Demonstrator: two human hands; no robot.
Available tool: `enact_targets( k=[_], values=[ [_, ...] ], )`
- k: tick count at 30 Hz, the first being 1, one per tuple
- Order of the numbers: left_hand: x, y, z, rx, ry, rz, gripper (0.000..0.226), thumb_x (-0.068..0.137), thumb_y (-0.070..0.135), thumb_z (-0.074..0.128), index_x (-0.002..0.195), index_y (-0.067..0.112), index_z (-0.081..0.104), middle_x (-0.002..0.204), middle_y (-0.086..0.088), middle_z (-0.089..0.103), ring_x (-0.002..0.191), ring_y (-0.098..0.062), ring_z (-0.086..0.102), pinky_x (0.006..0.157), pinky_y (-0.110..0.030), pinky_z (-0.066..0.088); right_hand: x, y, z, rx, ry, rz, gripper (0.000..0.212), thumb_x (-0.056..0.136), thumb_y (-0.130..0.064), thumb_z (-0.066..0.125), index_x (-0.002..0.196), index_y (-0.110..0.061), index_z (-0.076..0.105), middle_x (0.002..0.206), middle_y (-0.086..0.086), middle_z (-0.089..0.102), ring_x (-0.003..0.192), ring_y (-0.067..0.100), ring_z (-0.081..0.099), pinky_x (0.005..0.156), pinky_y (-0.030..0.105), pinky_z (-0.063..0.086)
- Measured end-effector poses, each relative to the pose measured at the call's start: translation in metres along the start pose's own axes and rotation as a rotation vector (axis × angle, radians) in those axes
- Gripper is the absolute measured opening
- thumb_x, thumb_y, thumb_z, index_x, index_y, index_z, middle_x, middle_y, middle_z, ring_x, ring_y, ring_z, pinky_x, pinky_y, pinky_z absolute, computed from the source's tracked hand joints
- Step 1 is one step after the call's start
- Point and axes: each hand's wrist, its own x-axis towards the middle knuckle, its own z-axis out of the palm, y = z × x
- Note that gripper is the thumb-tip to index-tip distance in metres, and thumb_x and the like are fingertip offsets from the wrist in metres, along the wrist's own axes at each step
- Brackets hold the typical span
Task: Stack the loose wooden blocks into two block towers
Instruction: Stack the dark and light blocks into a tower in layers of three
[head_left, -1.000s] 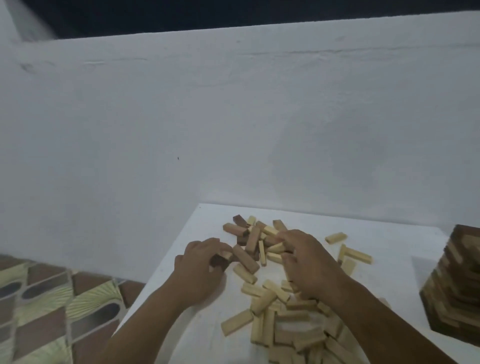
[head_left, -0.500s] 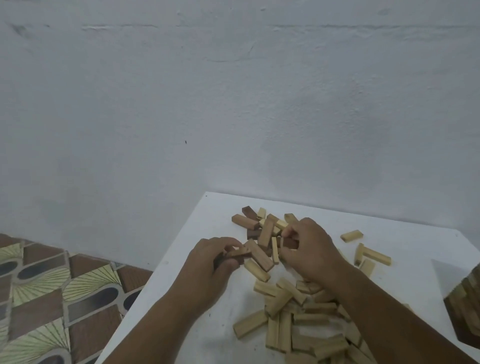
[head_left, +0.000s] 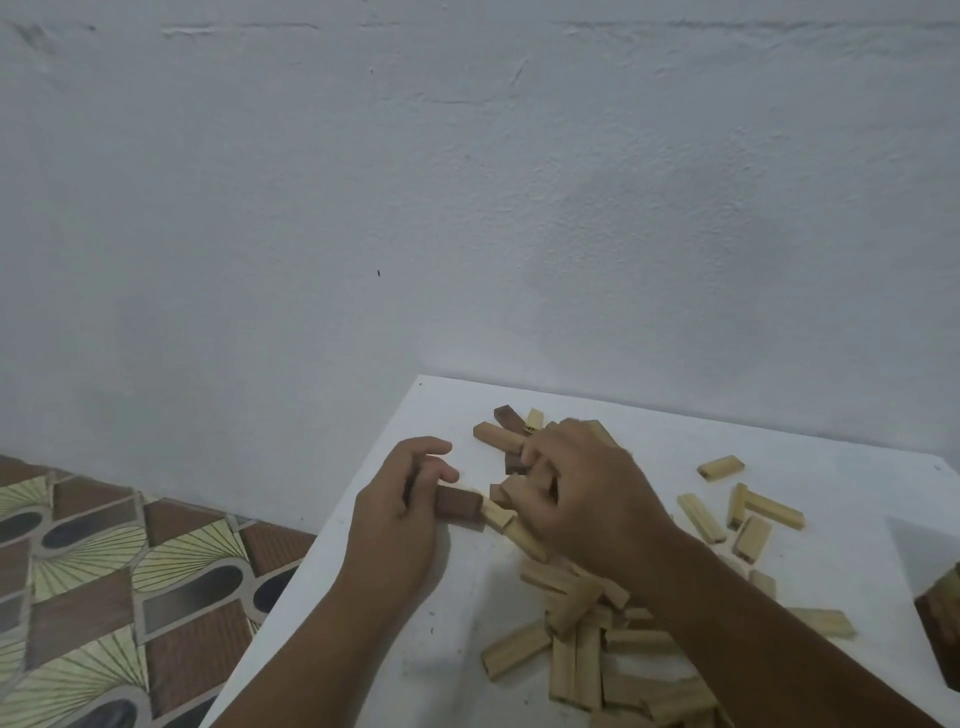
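A heap of loose light wooden blocks (head_left: 582, 644) lies on the white table (head_left: 457, 597), with a few dark brown ones among them. My left hand (head_left: 400, 514) grips a dark brown block (head_left: 460, 503) near the table's left edge. My right hand (head_left: 587, 493) reaches into the far end of the heap, fingers curled around blocks there; which block it holds is hidden. At the right edge of the view stands a stacked block tower (head_left: 943, 629), mostly cut off.
A white wall (head_left: 467, 208) rises right behind the table. The table's left edge drops to a patterned tile floor (head_left: 104, 597). More loose blocks (head_left: 748, 519) lie scattered to the right of my right hand.
My left hand has pulled the dark block out to the left, away from the heap. My right hand stays at the heap's far end. The view has swung left, hiding most of the tower.
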Motion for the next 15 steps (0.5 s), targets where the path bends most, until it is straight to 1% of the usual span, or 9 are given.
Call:
enact_targets(
  k=[2, 4, 5, 6, 8, 9, 11, 13, 15],
  values=[
    [0.0, 0.003, 0.0, -0.053, 0.042, -0.015, 0.031, 0.102, 0.006, 0.036, 0.103, 0.023, 0.062, 0.078, 0.002, 0.071, 0.081, -0.021, 0.072, 0.089, -0.036, 0.051, 0.0, -0.004, 0.006, -0.147, -0.095, -0.056, 0.022, 0.081, -0.044, 0.056, 0.1, -0.033, 0.061, 0.1, -0.022, 0.053, 0.091, -0.002, 0.044, 0.095, 0.034, 0.039],
    [-0.001, 0.006, 0.002, -0.093, 0.084, -0.059, 0.034, 0.103, -0.001, 0.032, 0.101, 0.016, 0.062, 0.069, 0.01, 0.065, 0.071, -0.008, 0.069, 0.078, -0.02, 0.051, 0.002, -0.003, 0.01, -0.275, -0.215, -0.047, 0.029, 0.087, -0.047, 0.054, 0.103, -0.025, 0.064, 0.101, -0.013, 0.052, 0.101, 0.007, 0.044, 0.089, 0.033, 0.042],
    [-0.002, 0.007, 0.002, -0.12, 0.098, -0.082, 0.035, 0.103, -0.002, 0.031, 0.1, 0.014, 0.063, 0.064, 0.011, 0.063, 0.067, -0.005, 0.066, 0.073, -0.017, 0.049, 0.003, -0.001, 0.012, -0.283, -0.249, -0.03, 0.028, 0.088, -0.045, 0.054, 0.104, -0.023, 0.064, 0.099, -0.011, 0.049, 0.102, 0.009, 0.045, 0.086, 0.033, 0.044],
    [-0.002, 0.006, 0.003, -0.125, 0.112, -0.1, 0.035, 0.102, 0.0, 0.033, 0.098, 0.017, 0.064, 0.064, 0.012, 0.061, 0.068, -0.006, 0.064, 0.074, -0.021, 0.049, 0.004, 0.001, 0.013, -0.237, -0.255, 0.002, 0.026, 0.088, -0.043, 0.057, 0.104, -0.023, 0.064, 0.099, -0.011, 0.047, 0.098, 0.01, 0.047, 0.082, 0.031, 0.045],
    [-0.001, 0.003, 0.003, -0.117, 0.119, -0.14, 0.03, 0.101, 0.009, 0.041, 0.094, 0.024, 0.067, 0.068, 0.011, 0.06, 0.075, -0.017, 0.061, 0.078, -0.035, 0.047, 0.004, 0.003, 0.016, -0.099, -0.22, 0.09, 0.024, 0.082, -0.037, 0.067, 0.104, -0.027, 0.06, 0.1, -0.011, 0.046, 0.088, 0.01, 0.052, 0.074, 0.028, 0.047],
    [-0.001, 0.004, 0.004, -0.133, 0.11, -0.159, 0.024, 0.1, 0.015, 0.047, 0.092, 0.024, 0.068, 0.07, 0.01, 0.061, 0.075, -0.017, 0.061, 0.076, -0.035, 0.047, 0.004, 0.004, 0.017, -0.053, -0.206, 0.116, 0.025, 0.08, -0.036, 0.069, 0.102, -0.03, 0.058, 0.1, -0.012, 0.048, 0.085, 0.008, 0.053, 0.073, 0.027, 0.048],
    [-0.002, 0.007, 0.003, -0.159, 0.075, -0.172, 0.009, 0.092, 0.027, 0.063, 0.087, 0.024, 0.069, 0.074, 0.004, 0.062, 0.072, -0.011, 0.061, 0.072, -0.029, 0.045, 0.002, 0.004, 0.016, -0.032, -0.178, 0.126, 0.022, 0.08, -0.039, 0.067, 0.097, -0.034, 0.054, 0.094, -0.015, 0.055, 0.081, 0.006, 0.055, 0.071, 0.029, 0.05],
    [-0.004, 0.009, 0.001, -0.021, 0.022, -0.141, 0.02, 0.074, 0.045, 0.073, 0.088, 0.03, 0.07, 0.083, 0.005, 0.061, 0.075, -0.005, 0.058, 0.071, -0.021, 0.042, 0.002, 0.002, 0.01, 0.017, -0.1, 0.141, 0.011, 0.082, -0.039, 0.059, 0.089, -0.033, 0.053, 0.08, -0.013, 0.058, 0.071, 0.005, 0.056, 0.065, 0.03, 0.052],
    [-0.005, 0.009, 0.001, 0.054, -0.005, -0.126, 0.032, 0.063, 0.045, 0.085, 0.089, 0.034, 0.071, 0.092, 0.008, 0.059, 0.082, 0.001, 0.058, 0.069, -0.011, 0.041, 0.006, 0.001, 0.003, 0.093, -0.022, 0.192, 0.004, 0.082, -0.032, 0.055, 0.083, -0.029, 0.052, 0.071, -0.011, 0.055, 0.067, 0.007, 0.054, 0.06, 0.03, 0.049]
  ],
)
